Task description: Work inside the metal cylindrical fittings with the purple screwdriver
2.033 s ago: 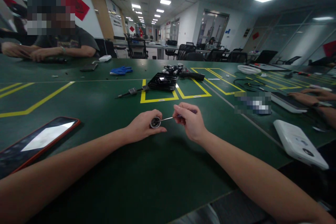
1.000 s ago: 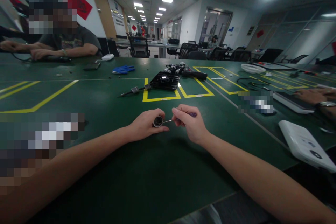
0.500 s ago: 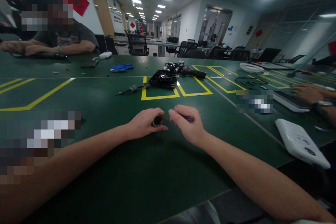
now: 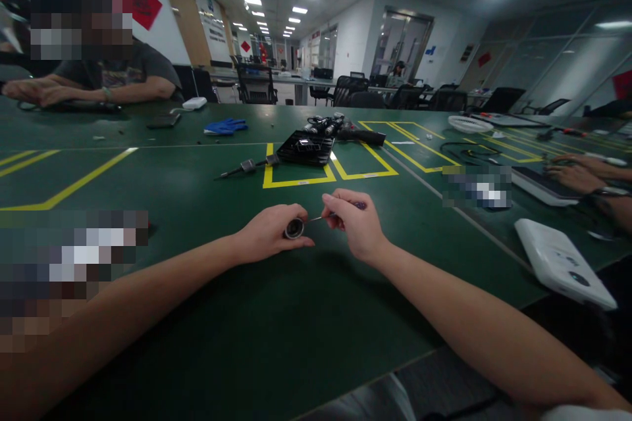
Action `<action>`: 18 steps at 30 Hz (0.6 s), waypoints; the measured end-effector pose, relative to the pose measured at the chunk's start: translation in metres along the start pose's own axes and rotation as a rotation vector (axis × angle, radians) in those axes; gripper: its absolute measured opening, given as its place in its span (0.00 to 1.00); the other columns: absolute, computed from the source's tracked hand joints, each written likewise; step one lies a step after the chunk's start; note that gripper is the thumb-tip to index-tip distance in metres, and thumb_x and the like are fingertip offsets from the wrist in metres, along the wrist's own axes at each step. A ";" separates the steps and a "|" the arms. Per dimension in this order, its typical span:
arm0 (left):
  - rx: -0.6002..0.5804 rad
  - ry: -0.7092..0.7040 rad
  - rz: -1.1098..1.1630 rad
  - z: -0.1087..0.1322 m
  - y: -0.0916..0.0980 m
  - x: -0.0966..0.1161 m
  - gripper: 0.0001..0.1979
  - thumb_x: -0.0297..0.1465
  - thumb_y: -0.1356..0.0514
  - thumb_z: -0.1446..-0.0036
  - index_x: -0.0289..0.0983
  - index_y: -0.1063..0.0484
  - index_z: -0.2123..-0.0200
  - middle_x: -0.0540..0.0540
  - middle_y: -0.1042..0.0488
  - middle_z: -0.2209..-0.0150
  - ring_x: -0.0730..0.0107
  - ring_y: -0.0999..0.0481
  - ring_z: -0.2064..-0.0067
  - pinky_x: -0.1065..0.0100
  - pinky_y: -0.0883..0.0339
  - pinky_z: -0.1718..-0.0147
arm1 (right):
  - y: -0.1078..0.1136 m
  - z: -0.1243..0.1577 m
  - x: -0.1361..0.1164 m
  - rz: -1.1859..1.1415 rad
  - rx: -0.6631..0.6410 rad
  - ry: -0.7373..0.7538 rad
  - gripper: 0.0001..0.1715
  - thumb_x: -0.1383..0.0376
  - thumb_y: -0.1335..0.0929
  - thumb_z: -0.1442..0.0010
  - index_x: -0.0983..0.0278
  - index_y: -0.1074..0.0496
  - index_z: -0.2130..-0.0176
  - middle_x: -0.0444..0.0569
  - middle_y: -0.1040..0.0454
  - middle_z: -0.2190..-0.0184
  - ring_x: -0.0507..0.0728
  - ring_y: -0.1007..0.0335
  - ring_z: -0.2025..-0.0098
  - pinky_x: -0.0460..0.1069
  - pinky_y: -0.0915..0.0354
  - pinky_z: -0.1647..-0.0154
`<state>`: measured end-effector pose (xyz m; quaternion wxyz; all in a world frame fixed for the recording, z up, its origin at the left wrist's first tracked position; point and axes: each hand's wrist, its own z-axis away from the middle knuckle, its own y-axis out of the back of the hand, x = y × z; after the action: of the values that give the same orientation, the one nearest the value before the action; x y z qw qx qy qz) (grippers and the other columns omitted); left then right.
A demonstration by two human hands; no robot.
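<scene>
My left hand (image 4: 269, 231) is closed around a short dark cylinder (image 4: 294, 229), whose round open end with a metallic rim faces me. In my right hand (image 4: 354, 227) is a slim screwdriver (image 4: 315, 219); its thin metal shaft points left toward the cylinder, and its dark purplish handle shows behind my fingers. The shaft's tip is at the side of the cylinder, but whether it is seated in anything is too small to tell. Both hands are a little above the green table (image 4: 276, 335).
Beyond my hands lie a glossy black part (image 4: 305, 148), a black tube (image 4: 363, 137) and a dark rod-like piece (image 4: 247, 166) near yellow tape outlines. A blue glove (image 4: 226, 126) is further left. A white device (image 4: 563, 263) sits at right, near another person's hands (image 4: 575, 174).
My right hand has shifted slightly up and its fingers have changed their hold, so more of the screwdriver shaft shows. The cylinder's open end has turned a little more toward me.
</scene>
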<state>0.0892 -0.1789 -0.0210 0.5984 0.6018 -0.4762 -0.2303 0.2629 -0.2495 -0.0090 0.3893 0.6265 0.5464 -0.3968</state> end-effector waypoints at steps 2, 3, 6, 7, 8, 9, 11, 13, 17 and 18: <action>0.005 0.010 -0.001 0.000 0.000 0.001 0.19 0.45 0.41 0.46 0.35 0.36 0.61 0.47 0.30 0.64 0.66 0.30 0.64 0.69 0.39 0.68 | 0.001 0.000 0.001 0.005 -0.004 0.020 0.18 0.63 0.36 0.43 0.64 0.35 0.82 0.40 0.38 0.86 0.48 0.42 0.82 0.45 0.48 0.81; 0.004 0.013 -0.002 0.000 0.001 0.001 0.19 0.44 0.41 0.46 0.35 0.36 0.60 0.47 0.30 0.64 0.66 0.30 0.64 0.69 0.39 0.68 | 0.001 0.001 0.000 0.015 -0.007 0.038 0.18 0.63 0.36 0.43 0.63 0.35 0.82 0.40 0.38 0.85 0.48 0.42 0.81 0.46 0.48 0.80; -0.005 0.021 -0.006 -0.001 0.001 0.002 0.19 0.44 0.41 0.46 0.35 0.36 0.60 0.46 0.29 0.63 0.66 0.30 0.63 0.68 0.38 0.67 | 0.001 0.006 -0.005 0.068 -0.036 0.110 0.18 0.63 0.36 0.43 0.63 0.35 0.83 0.40 0.38 0.84 0.49 0.42 0.79 0.47 0.46 0.76; -0.006 0.025 -0.006 -0.001 0.002 0.003 0.19 0.44 0.40 0.46 0.35 0.36 0.59 0.46 0.29 0.63 0.66 0.30 0.63 0.68 0.38 0.66 | 0.001 0.007 -0.006 0.089 -0.055 0.134 0.18 0.64 0.35 0.44 0.63 0.35 0.83 0.40 0.39 0.84 0.49 0.42 0.79 0.47 0.46 0.75; -0.008 0.029 -0.004 -0.001 0.002 0.004 0.19 0.44 0.40 0.46 0.35 0.36 0.59 0.46 0.29 0.62 0.66 0.30 0.63 0.68 0.38 0.66 | 0.000 0.009 -0.008 0.108 -0.074 0.153 0.18 0.65 0.35 0.45 0.63 0.35 0.84 0.40 0.39 0.84 0.49 0.43 0.79 0.48 0.47 0.74; -0.010 0.034 -0.002 -0.001 0.002 0.004 0.18 0.43 0.40 0.46 0.35 0.35 0.60 0.46 0.29 0.63 0.66 0.30 0.63 0.68 0.38 0.65 | 0.000 0.010 -0.009 0.122 -0.093 0.166 0.18 0.66 0.34 0.45 0.63 0.35 0.84 0.40 0.39 0.84 0.49 0.44 0.79 0.48 0.47 0.73; -0.019 0.036 0.002 -0.001 0.002 0.005 0.18 0.43 0.41 0.45 0.35 0.35 0.60 0.46 0.29 0.63 0.66 0.30 0.63 0.68 0.38 0.66 | -0.001 0.010 -0.010 0.132 -0.113 0.169 0.18 0.66 0.34 0.46 0.64 0.36 0.85 0.40 0.39 0.84 0.49 0.44 0.79 0.48 0.48 0.73; -0.016 0.034 0.003 -0.001 0.002 0.005 0.18 0.43 0.40 0.46 0.35 0.35 0.60 0.46 0.29 0.63 0.66 0.30 0.63 0.68 0.38 0.66 | -0.001 0.009 -0.009 0.116 -0.098 0.146 0.18 0.66 0.35 0.45 0.63 0.36 0.84 0.40 0.39 0.84 0.49 0.43 0.79 0.48 0.47 0.74; -0.002 0.022 -0.010 0.000 0.000 0.003 0.18 0.44 0.40 0.47 0.36 0.35 0.60 0.47 0.29 0.64 0.66 0.29 0.63 0.68 0.39 0.67 | 0.000 0.003 -0.004 0.046 -0.047 0.057 0.18 0.64 0.36 0.44 0.64 0.35 0.83 0.40 0.39 0.86 0.49 0.43 0.81 0.46 0.46 0.77; -0.005 0.020 -0.014 0.000 0.000 0.002 0.19 0.44 0.41 0.47 0.36 0.35 0.60 0.47 0.29 0.64 0.65 0.29 0.63 0.68 0.39 0.67 | 0.001 0.002 -0.002 0.028 -0.041 0.036 0.18 0.63 0.35 0.44 0.64 0.35 0.84 0.40 0.39 0.86 0.48 0.43 0.81 0.46 0.47 0.78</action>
<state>0.0904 -0.1809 -0.0203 0.6029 0.6061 -0.4653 -0.2296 0.2636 -0.2521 -0.0081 0.3976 0.6329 0.5524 -0.3689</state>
